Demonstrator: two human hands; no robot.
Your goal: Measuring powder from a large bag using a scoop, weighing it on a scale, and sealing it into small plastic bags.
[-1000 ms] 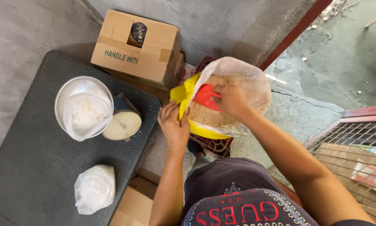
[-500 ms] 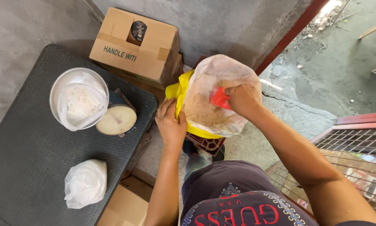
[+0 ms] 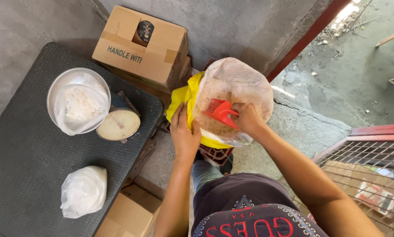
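1. I see the right hand (image 3: 248,117) reaching down into the open sack (image 3: 232,103), forearm slanting in from the lower right.
2. Its fingers are closed around the handle of a red scoop (image 3: 221,113), which lies inside the sack on the pale grain, its bowl pointing left of the knuckles.
3. The left hand (image 3: 183,131) presses on the sack's left rim, fingers curled over the yellow lining; whether they pinch it I cannot tell.
4. Left of the sack, a table (image 3: 25,175) carries a bowl (image 3: 56,85), a scale (image 3: 118,124) and a tied bag (image 3: 83,191).
5. A box (image 3: 140,48) stands just behind the sack.
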